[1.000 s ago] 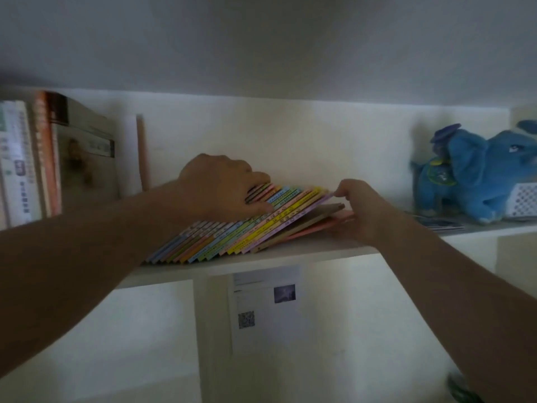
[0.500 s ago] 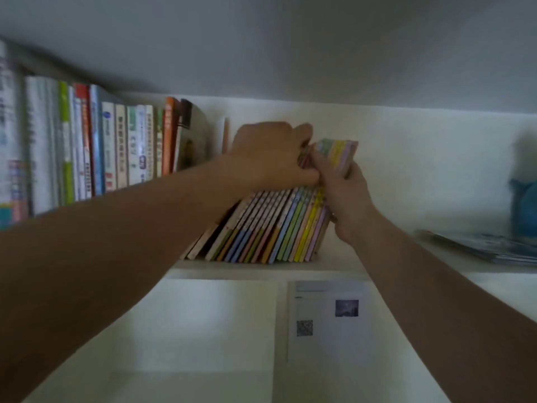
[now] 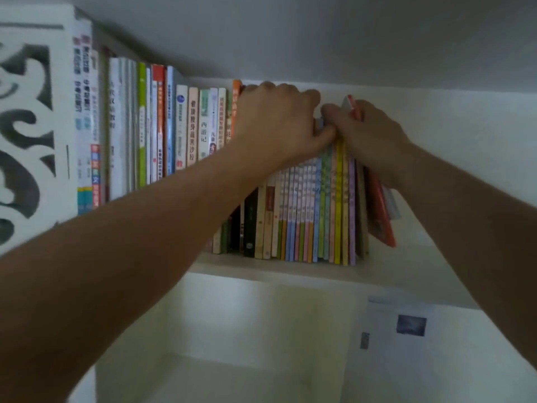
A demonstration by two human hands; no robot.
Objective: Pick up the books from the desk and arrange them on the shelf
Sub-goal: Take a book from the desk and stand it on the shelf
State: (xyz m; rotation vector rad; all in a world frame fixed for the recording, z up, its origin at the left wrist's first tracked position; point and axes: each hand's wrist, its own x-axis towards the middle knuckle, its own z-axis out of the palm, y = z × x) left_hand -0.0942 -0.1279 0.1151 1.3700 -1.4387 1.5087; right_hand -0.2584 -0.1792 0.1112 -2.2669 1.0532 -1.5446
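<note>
- On the white shelf [image 3: 290,267], near the middle of the view, stands a row of thin colored books [image 3: 316,213], straight up, spines facing out.
- At the right end of that row, a red book [image 3: 379,210] leans, its bottom edge lifted just off the shelf, with a pale book right behind it.
- At 12 o'clock from the thin books, the left hand [image 3: 276,123] sits on their tops. Its fingers are curled down over the top edges and its thumb presses against the spines, so it is closed on the books.
- At 3 o'clock from the left hand, touching it, is the right hand [image 3: 369,135]. Its fingers are bent tight around the top of the red book, with the book's red corner poking up between the fingers.
- At 9 o'clock from the thin books stand taller books [image 3: 162,132], many white, one green, one orange, all upright and packed close.
- At the far 9 o'clock edge is a white panel with dark curly cut-outs [image 3: 26,126].
- At 5 o'clock, under the shelf, a paper sheet [image 3: 406,333] with a small dark picture is stuck on the wall.
- Both bare arms reach up from the bottom corners.
</note>
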